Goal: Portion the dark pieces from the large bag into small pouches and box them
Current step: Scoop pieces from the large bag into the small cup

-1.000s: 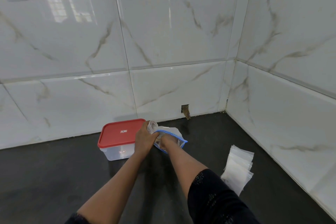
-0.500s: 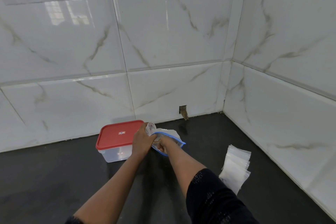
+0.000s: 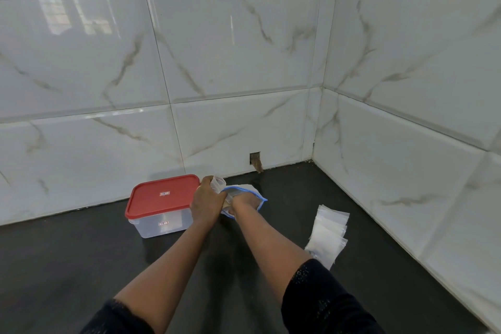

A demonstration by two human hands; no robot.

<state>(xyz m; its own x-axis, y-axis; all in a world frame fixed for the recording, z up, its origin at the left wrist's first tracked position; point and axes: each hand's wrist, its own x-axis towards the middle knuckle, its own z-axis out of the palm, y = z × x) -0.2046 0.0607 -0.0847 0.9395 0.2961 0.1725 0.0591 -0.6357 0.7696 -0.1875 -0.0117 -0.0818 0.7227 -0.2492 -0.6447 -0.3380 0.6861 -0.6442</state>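
Lid (image 3: 162, 195): we see plain red, with one small white label in the middle.
Box (image 3: 151, 228): clear and a little milky, with a similar small label on its front.
Large bag (image 3: 250, 189): see-through, with a blue line along its mouth.
Small pouch (image 3: 218, 182): clear and pale.
Stack of pouches (image 3: 329, 233): whitish, half see-through.
Worktop (image 3: 67, 266): we find it dark, nearly black, without pattern.
Wall tiles (image 3: 230, 49): glossy white with thin grey-beige veins, like marble.
Sleeve (image 3: 320, 295): black, with fine pale dots.
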